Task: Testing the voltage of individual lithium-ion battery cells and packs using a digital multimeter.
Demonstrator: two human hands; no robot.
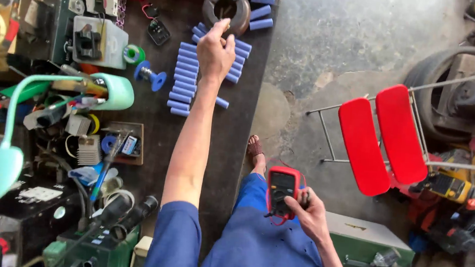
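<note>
My left hand (215, 51) is stretched far out over the dark workbench (160, 122), fingers pinched on something small that I cannot make out, just below a round brown metal ring (227, 5). Under and beside that hand lie several blue cylindrical battery cells (184, 79) in rows, with more cells (261, 11) to the right of the ring. My right hand (310, 211) rests on my blue-trousered lap and grips a red-cased multimeter (282, 189) with thin leads trailing from it.
A mint-green desk lamp (1, 161) arches over the cluttered left side of the bench, with tools, small circuit boards, tape rolls and a blue spool (151, 76). A red folding chair (385, 135) stands on the concrete floor to the right. A green metal box (372, 243) sits beside my leg.
</note>
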